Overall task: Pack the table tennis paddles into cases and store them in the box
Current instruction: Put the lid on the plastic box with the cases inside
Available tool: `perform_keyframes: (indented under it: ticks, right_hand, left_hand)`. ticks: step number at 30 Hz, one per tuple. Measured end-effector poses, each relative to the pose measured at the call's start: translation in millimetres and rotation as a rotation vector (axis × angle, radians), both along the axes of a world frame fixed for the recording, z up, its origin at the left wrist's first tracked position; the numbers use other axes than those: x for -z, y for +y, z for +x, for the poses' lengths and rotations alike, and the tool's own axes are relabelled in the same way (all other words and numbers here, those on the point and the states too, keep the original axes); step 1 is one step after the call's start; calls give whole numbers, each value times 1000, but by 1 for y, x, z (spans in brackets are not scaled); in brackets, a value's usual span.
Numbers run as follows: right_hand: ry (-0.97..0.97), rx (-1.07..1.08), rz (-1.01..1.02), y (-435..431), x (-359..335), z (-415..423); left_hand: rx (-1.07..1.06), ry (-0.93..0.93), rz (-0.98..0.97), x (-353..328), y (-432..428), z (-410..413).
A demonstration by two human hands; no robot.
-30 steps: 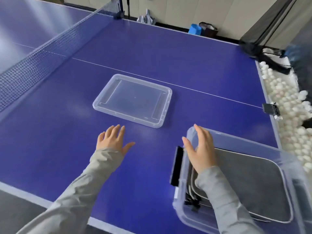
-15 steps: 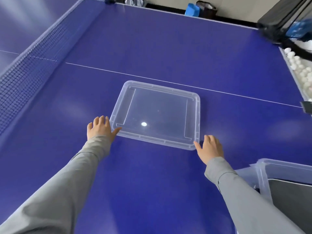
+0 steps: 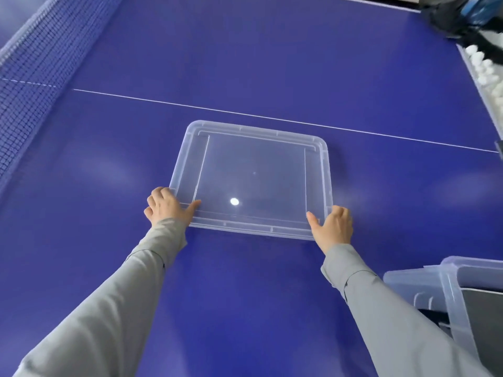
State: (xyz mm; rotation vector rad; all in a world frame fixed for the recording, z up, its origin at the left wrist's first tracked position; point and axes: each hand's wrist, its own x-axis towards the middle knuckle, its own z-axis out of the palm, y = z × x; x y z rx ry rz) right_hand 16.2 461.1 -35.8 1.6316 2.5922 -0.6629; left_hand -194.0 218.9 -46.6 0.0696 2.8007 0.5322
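Both hands grip the near corners of a clear plastic lid (image 3: 253, 178) on the blue table tennis table (image 3: 272, 63): left hand (image 3: 167, 206), right hand (image 3: 332, 228). Storage box (image 3: 451, 292) sits at right, a dark case (image 3: 483, 306) inside.

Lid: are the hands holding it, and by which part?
Both hands grip the clear lid at its near corners: left hand on the near-left corner, right hand on the near-right. Whether it has left the table cannot be told.
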Motion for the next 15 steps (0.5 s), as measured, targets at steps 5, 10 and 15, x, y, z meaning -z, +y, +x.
perform_keyframes:
  ticks: [5,10,15]
  right_hand:
    - [282,79,-173,3,-30,2]
    - [395,51,-118,9,-71,19]
    - [496,54,-83,20,-111,64]
  left_hand:
    - [-162,-124,120,-26,-4,10]
    - [-256,-195,374,-61,-14,31]
    - [-297,-232,484,-97,-12,66]
